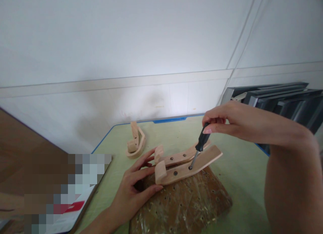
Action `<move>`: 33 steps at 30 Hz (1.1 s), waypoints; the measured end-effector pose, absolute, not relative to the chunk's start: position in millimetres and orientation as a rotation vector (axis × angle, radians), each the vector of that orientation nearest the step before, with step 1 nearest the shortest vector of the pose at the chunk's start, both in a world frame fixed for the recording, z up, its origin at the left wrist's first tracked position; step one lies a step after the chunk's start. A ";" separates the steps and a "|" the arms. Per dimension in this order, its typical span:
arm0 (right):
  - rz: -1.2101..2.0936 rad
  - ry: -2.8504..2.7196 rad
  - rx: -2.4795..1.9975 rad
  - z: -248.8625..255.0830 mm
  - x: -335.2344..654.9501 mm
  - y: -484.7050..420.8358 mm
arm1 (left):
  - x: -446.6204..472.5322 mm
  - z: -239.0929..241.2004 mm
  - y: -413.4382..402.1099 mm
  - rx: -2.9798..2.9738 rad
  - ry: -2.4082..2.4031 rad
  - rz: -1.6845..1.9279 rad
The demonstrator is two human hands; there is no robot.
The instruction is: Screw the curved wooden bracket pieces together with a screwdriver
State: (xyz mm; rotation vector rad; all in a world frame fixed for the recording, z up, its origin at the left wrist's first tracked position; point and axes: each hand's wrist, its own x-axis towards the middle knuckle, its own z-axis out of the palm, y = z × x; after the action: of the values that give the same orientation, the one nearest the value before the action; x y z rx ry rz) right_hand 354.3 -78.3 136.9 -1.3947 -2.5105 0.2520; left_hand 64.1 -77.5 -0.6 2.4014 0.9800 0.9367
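Gripping the screwdriver [202, 140], the right hand [223, 121] works one hole of the wooden piece [188, 167]; the left hand [135, 190], open, steadies it; fastening seems midway.

A spare curved wooden piece [136, 143] on the green tabletop [239, 166], dark stacked panels [282, 96] beside the white wall [126, 42].

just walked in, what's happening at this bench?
A person is working on a pair of curved wooden strips lying on a brown perforated board on the green table. The right hand grips a black-handled screwdriver, its tip set in a hole of the nearer strip. The left hand, fingers spread, steadies the strips' curled ends. A similar wooden part sits farther back.
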 end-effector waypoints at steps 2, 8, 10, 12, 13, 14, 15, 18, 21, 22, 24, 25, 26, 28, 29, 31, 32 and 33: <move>0.228 -2.512 -1.386 136.1 354.9 -76.5 | 64.4 -1.2 -77.4 2.402 0.975 0.942; 0.179 -2.536 -1.382 133.5 355.9 -73.4 | 64.7 0.1 -78.2 2.416 0.983 0.937; 0.140 -2.535 -1.412 132.3 355.0 -72.9 | 65.1 1.0 -78.7 2.418 0.985 0.940; 0.090 -2.523 -1.446 131.4 353.7 -72.8 | 65.4 1.5 -79.1 2.413 0.983 0.948; 0.069 -2.514 -1.465 131.0 353.0 -72.9 | 65.6 1.6 -79.1 2.409 0.983 0.951; 0.052 -2.505 -1.484 130.7 352.2 -73.0 | 65.7 1.5 -79.0 2.406 0.985 0.954; 0.041 -2.496 -1.502 130.4 351.3 -73.1 | 65.8 1.3 -78.9 2.405 0.987 0.953; 0.014 -2.453 -1.537 129.1 347.5 -72.4 | 66.0 0.3 -78.0 2.410 0.977 0.963; 0.041 -2.425 -1.496 128.5 343.6 -71.2 | 65.9 -0.5 -77.6 2.412 0.958 0.988; 0.086 -2.433 -1.451 129.0 342.9 -71.3 | 65.7 -0.5 -77.7 2.412 0.956 0.993; 0.202 -2.455 -1.335 131.5 343.5 -73.2 | 65.2 -0.2 -78.2 2.412 0.958 0.993; 0.265 -2.462 -1.284 133.4 344.8 -74.9 | 64.9 0.0 -78.4 2.413 0.962 0.984; 0.321 -2.467 -1.243 135.5 346.7 -76.8 | 64.7 0.2 -78.4 2.414 0.967 0.974; 0.395 -2.479 -1.197 139.4 351.7 -80.7 | 64.5 0.3 -78.2 2.414 0.976 0.955; 0.404 -2.495 -1.177 140.9 354.2 -82.3 | 64.6 0.3 -77.9 2.413 0.980 0.952; 0.388 -2.519 -1.144 142.5 358.0 -83.9 | 65.0 0.4 -77.5 2.411 0.986 0.955; 0.368 -2.519 -1.138 142.6 359.0 -84.0 | 65.2 0.5 -77.4 2.410 0.990 0.959; 0.355 -2.513 -1.136 142.5 359.5 -83.9 | 65.4 0.9 -77.5 2.411 0.994 0.962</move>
State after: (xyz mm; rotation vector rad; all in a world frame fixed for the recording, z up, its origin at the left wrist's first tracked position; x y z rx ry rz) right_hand 359.5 -83.9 142.5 -1.1365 -2.5129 0.3546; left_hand 65.4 -77.5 0.9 2.4111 0.9945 0.9618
